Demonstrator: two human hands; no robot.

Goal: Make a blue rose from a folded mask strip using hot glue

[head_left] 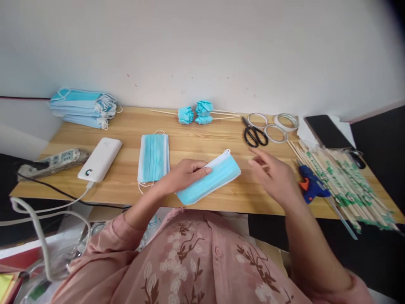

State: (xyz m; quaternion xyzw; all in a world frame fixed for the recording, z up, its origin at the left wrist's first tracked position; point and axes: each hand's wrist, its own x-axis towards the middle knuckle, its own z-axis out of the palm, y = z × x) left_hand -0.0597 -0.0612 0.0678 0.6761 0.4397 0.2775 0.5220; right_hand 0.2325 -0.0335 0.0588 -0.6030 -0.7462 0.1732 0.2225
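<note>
My left hand (185, 174) rests on a blue face mask (215, 177) lying slanted near the table's front edge, its fingers curled over the mask's left end. My right hand (274, 173) hovers just right of that mask, fingers apart and slightly blurred, holding nothing. A second blue mask (154, 157) lies flat to the left. Beyond the hands, two crumpled blue mask bundles on thin sticks (195, 114) lie by the wall.
A stack of masks (84, 107) sits back left, with a white power bank (100, 158) and a power strip (52, 162) nearby. Black scissors (255, 134), tape rolls (276, 126), a blue glue gun (311, 183), wrapped chopsticks (343, 181) and a phone (325, 131) fill the right side.
</note>
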